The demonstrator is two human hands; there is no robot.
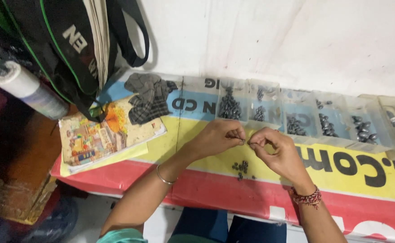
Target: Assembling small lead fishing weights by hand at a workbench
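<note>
Beads: one small dark bead [243, 141] pinched in left hand [219, 136] fingers, closed tight; right hand [276, 150] fingers pinched shut just beside, tip to tip, contents too small to tell. Loose bead pile [241, 167] on tabletop [197, 148] directly below both; compartment tray [305, 118] beyond.

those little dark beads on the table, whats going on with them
A person seated at a table covered with a printed yellow and red sheet pinches a small dark bead in each hand. The left hand and right hand meet fingertip to fingertip above a small pile of loose beads. Behind them a clear compartment box holds sorted dark beads. A picture book and a folded checked cloth lie to the left.
</note>
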